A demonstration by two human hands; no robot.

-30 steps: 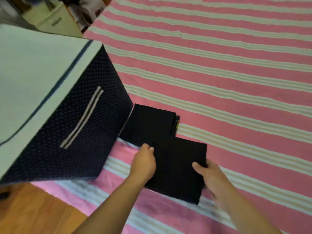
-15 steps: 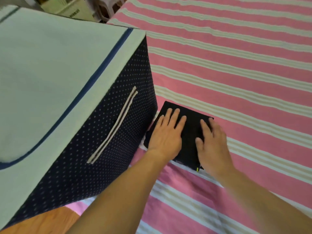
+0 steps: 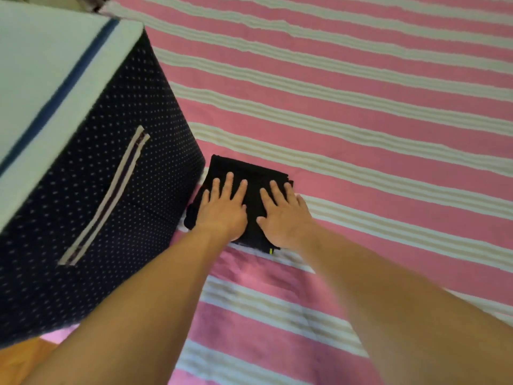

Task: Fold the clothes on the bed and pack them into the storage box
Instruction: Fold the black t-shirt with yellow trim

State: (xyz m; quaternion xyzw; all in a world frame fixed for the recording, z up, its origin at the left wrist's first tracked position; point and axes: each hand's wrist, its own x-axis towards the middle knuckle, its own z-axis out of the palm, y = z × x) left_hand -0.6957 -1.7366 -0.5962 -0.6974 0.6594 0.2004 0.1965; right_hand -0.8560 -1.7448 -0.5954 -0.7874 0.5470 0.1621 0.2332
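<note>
Left hand: the left hand [image 3: 223,211] lies palm down on the left half of the folded black fabric garment [image 3: 251,187]. Its fingers [image 3: 229,182] are straight and slightly spread, pointing away from the person. It grips nothing; it presses flat on the cloth.

Right hand: the right hand [image 3: 286,216] lies palm down on the right half of the same garment. Its fingers [image 3: 277,191] are straight and spread, with the thumb out to the left. The outer fingers reach to the garment's right edge. It holds nothing; it rests flat on the cloth.

Spacing of hands: side by side and apart, with a strip of black fabric visible between them.

Garment: folded into a compact, roughly square stack, lying flat on the pink bedsheet with white and beige stripes [image 3: 361,129]. A small yellow-green mark [image 3: 271,250] shows at its near edge, just below the right wrist.

Garment position: just beside the lower right corner of the dark navy fabric storage box with white dots [image 3: 116,173]. Whether it touches the box wall cannot be told.

Storage box: stands at the left of the bed. Its pale light-blue top with a dark blue band [image 3: 50,79] is closed. A white-edged strap handle [image 3: 107,195] runs along the facing side.

Floor: an orange wooden surface [image 3: 19,359] shows at the lower left.
</note>
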